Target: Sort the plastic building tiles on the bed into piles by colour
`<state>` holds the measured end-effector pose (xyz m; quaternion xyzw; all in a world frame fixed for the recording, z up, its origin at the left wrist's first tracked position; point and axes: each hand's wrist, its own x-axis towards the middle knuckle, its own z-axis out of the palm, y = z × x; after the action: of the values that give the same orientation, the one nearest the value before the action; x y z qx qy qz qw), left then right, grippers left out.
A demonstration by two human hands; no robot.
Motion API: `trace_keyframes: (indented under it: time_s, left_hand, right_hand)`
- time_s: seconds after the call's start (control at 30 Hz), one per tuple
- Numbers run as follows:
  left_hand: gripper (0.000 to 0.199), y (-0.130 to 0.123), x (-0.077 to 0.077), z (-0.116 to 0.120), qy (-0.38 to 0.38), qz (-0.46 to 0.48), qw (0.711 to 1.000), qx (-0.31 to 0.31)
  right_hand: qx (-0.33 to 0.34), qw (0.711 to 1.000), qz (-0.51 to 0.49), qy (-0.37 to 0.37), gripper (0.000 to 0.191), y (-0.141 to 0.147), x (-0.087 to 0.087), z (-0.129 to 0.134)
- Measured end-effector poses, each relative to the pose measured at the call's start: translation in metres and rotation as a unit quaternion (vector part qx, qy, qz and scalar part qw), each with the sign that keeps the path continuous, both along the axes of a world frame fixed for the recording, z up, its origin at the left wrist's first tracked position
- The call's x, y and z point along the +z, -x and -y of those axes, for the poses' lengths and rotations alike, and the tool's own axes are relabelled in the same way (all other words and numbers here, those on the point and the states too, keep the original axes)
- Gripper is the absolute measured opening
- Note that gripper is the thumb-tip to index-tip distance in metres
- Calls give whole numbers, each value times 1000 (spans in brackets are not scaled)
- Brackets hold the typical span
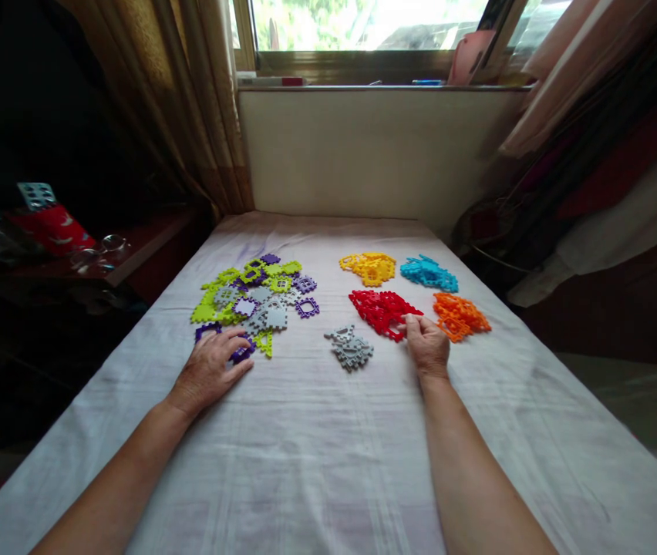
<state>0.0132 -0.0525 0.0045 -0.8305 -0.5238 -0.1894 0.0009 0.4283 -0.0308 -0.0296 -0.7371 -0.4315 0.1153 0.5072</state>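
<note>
My left hand (213, 364) lies over the near edge of a mixed pile, fingers apart and resting on a purple interlocking tile (243, 351). Around it are lime green tiles (206, 311), grey tiles (276, 317) and another purple tile (307, 307), some with window cut-outs. On the right, my right hand (428, 347) is closed in a pinch at the near right edge of a heap of red interlocking tiles (383, 310), its fingertips on a red tile there. Beside that heap, grey interlocking tiles (352, 351) form a small pile.
Yellow tiles (370, 267), blue tiles (429, 274) and orange tiles (460, 316) are heaped separately on the bed's pale sheet (299, 462). At left, a dark side table (149, 239) holds glasses (100, 250) and a red pouch (59, 229). Clothes (611, 223) hang at right.
</note>
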Motion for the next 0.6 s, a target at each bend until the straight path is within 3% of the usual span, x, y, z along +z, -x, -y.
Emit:
trace_keyframes:
  time_s: [0.17, 0.33, 0.6]
  left_hand:
    - [32, -3, -3, 2, 18, 29, 999, 5]
    - [34, 3, -1, -3, 42, -2, 998, -38]
    - [41, -7, 28, -10, 61, -150, 984, -71]
  right_hand:
    - [-1, 1000, 1, -5, 63, -1, -1, -1]
    - [-1, 1000, 2, -5, 62, -1, -2, -1]
    - [4, 1000, 4, 3, 61, -1, -3, -2]
